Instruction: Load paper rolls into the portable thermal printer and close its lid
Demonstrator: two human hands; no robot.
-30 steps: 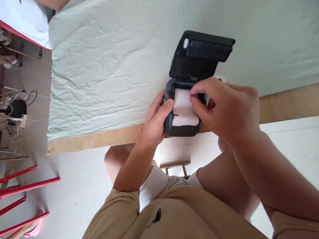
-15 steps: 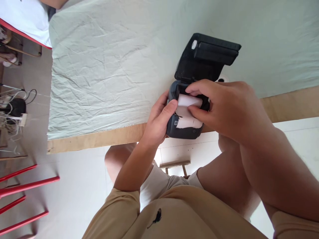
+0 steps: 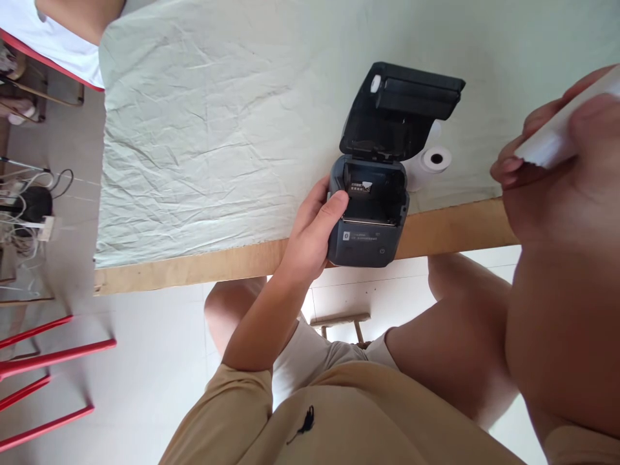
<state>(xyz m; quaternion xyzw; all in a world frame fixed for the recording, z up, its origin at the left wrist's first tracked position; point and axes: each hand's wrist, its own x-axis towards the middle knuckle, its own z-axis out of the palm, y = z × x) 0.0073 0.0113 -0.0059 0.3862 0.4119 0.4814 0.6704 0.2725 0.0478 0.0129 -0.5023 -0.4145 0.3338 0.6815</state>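
A dark portable label printer [image 3: 365, 242] sits at the table's front edge, its lid [image 3: 404, 106] swung up and its paper bay bare inside. My left hand [image 3: 317, 226] grips the printer's left side, thumb over the rim of the bay. Off to the right, my right hand [image 3: 542, 168] is closed around a white paper roll [image 3: 562, 135], whose loose end hangs toward the table; part of this hand is blurred and cut off by the frame. Just right of the printer, another white paper roll [image 3: 443, 158] with a dark core lies on the cloth, partly behind the lid.
A pale green cloth [image 3: 208, 142] covers the wooden table [image 3: 194, 268]. Another person's arm [image 3: 87, 19] shows at the top left. Red metal legs [image 3: 58, 355] and tangled cables [image 3: 24, 239] are on the floor to the left.
My right hand has lifted the paper roll out of the printer and carried it right. The roll on the table is now more exposed. My left hand stays on the printer.
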